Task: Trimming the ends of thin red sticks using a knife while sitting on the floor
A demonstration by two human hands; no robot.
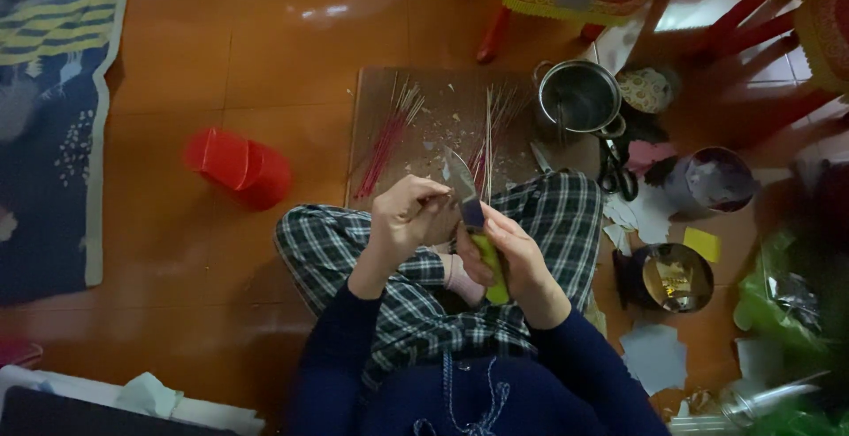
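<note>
Just in front of the wooden board [442, 122], the right hand [513, 255] grips a yellow-handled knife [473, 215], while the left hand [407, 215] pinches a thin stick [488, 149] against its blade; a slip could nick the left fingers. Red sticks [389, 140] lie on the board.

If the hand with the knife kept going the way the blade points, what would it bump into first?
The right hand holds a knife whose blade points away from the person, toward the board. Going straight on, it would probably meet the thin sticks lying on the board first, though depth is hard to judge.
</note>
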